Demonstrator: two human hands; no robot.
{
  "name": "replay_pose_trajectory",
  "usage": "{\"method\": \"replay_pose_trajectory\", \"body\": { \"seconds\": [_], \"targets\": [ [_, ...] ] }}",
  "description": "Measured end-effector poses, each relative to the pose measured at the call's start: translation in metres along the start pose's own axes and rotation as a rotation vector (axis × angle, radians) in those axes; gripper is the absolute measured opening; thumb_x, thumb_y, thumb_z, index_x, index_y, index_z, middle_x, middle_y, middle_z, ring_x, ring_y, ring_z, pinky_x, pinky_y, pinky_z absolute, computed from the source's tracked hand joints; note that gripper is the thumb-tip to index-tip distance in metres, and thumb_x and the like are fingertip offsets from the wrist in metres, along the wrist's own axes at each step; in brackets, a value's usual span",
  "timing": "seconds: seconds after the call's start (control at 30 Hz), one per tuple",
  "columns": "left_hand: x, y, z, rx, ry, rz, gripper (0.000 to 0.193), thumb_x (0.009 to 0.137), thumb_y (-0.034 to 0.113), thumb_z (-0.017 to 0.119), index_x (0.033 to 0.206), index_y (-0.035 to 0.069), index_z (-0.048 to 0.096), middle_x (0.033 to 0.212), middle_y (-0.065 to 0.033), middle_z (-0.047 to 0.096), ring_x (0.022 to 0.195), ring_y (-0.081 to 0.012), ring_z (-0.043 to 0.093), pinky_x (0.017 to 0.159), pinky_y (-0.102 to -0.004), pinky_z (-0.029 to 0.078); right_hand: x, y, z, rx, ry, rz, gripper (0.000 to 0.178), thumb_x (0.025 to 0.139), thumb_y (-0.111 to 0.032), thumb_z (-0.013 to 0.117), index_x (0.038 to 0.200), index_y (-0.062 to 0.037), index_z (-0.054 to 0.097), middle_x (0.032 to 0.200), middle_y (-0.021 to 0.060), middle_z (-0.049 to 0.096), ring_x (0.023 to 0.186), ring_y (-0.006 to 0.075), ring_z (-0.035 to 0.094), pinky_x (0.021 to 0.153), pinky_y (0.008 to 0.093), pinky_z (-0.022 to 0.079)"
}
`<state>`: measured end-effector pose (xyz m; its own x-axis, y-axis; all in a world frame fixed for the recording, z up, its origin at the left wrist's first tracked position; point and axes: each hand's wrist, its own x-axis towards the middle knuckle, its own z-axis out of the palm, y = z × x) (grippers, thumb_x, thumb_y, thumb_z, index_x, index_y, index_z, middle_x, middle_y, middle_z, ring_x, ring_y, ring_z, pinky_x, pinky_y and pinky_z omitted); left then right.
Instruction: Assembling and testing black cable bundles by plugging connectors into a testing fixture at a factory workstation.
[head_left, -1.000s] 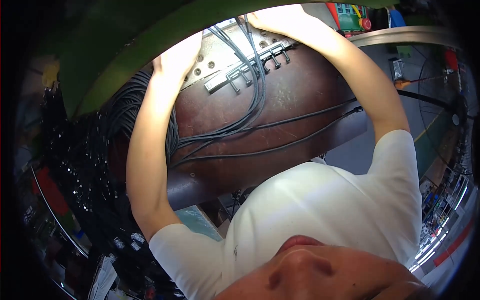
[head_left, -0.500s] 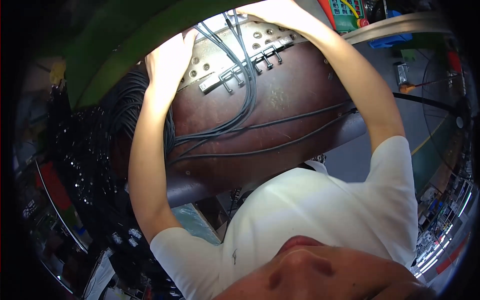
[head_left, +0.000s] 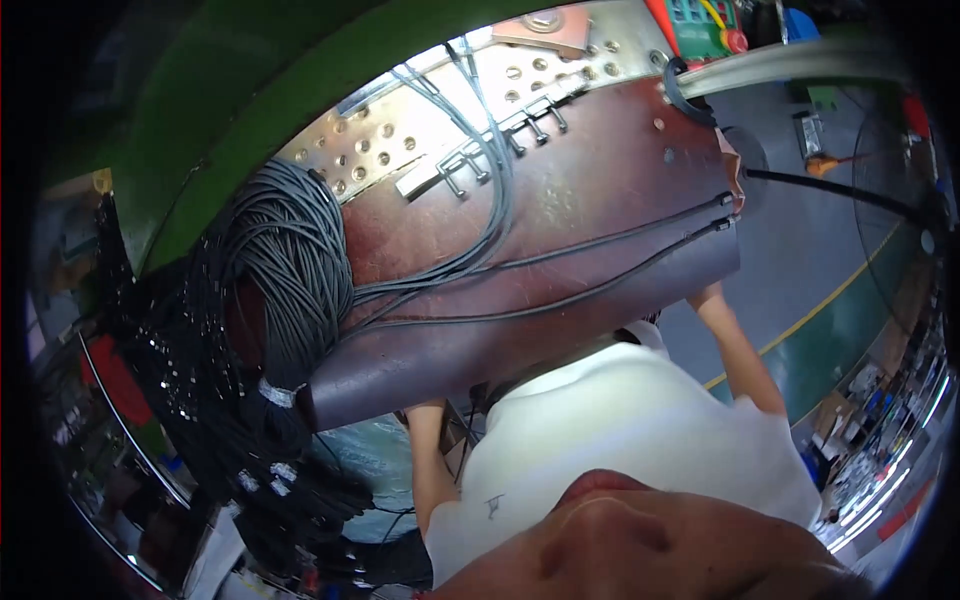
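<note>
My left hand [head_left: 427, 411] is down at the near edge of the brown covered work surface [head_left: 580, 180], mostly hidden beneath it. On the other side, my right hand [head_left: 708, 299] sits at the surface's right near edge, its fingers out of sight under the cover. Neither hand shows what it holds, if anything. Several dark cables [head_left: 497, 190] run over the cover up to a holed metal plate [head_left: 375, 140]. A metal bar with black hooked clamps [head_left: 500, 143] lies along the plate's near edge. Two cable ends [head_left: 722, 203] rest at the right side.
A thick bundle of dark cables [head_left: 300, 250] hangs over the left side. The green machine frame [head_left: 190, 130] arches across the upper left. A copper-coloured block [head_left: 543, 28] sits on the plate. At the upper right is a red push button [head_left: 734, 40].
Both hands have left the plate at the far side and come down toward me, to the near edge of the work surface. The cables on the plate stay there.
</note>
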<state>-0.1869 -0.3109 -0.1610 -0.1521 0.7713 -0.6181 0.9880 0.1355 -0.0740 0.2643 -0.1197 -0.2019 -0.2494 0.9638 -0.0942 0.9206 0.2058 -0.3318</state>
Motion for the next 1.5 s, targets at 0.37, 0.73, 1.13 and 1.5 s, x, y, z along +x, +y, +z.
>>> {"method": "replay_pose_trajectory", "body": {
  "seconds": [0.37, 0.73, 1.13, 1.5],
  "targets": [
    [0.014, -0.007, 0.009, -0.007, 0.479, 0.132, 0.022, 0.085, 0.018, 0.055, 0.097, 0.005, 0.066, 0.096, -0.0173, 0.064, 0.088, -0.0345, 0.061, 0.078, -0.0445, 0.048, 0.021, -0.026, -0.012, 0.364, 0.043, -0.045, 0.030, 0.080, -0.008, 0.064, 0.109, -0.0016, 0.058, 0.111, 0.0167, 0.058, 0.105, 0.0306, 0.054, 0.090, 0.0392, 0.043],
    [0.008, 0.009, -0.022, -0.495, 0.489, 0.001, 0.036, 0.090, 0.023, 0.052, 0.116, -0.001, 0.059, 0.118, -0.0209, 0.059, 0.107, -0.0393, 0.055, 0.092, -0.0442, 0.042, 0.024, -0.029, -0.011, 0.408, 0.185, -0.151, 0.034, 0.072, -0.003, 0.069, 0.105, -0.0008, 0.061, 0.106, 0.0161, 0.061, 0.103, 0.0328, 0.056, 0.090, 0.0402, 0.044],
    [-0.075, 0.045, -0.087, -0.842, 0.230, 0.436, 0.045, 0.091, 0.044, 0.051, 0.106, 0.003, 0.065, 0.103, -0.0185, 0.065, 0.095, -0.0365, 0.061, 0.082, -0.0428, 0.048, 0.141, -0.116, -0.139, 0.143, 0.370, -0.721, 0.024, 0.086, -0.013, 0.063, 0.109, -0.0060, 0.063, 0.108, 0.0132, 0.061, 0.097, 0.0288, 0.060, 0.084, 0.0359, 0.048],
    [-0.369, -0.099, 0.048, -0.807, 0.925, -1.067, 0.038, 0.091, 0.038, 0.055, 0.105, 0.004, 0.067, 0.095, -0.0165, 0.068, 0.093, -0.0316, 0.064, 0.082, -0.0354, 0.049, 0.164, -0.105, -0.113, 0.023, 0.281, -0.790, 0.017, 0.094, -0.014, 0.050, 0.098, 0.0009, 0.057, 0.097, 0.0165, 0.060, 0.094, 0.0327, 0.058, 0.082, 0.0374, 0.046]
  ]
}}
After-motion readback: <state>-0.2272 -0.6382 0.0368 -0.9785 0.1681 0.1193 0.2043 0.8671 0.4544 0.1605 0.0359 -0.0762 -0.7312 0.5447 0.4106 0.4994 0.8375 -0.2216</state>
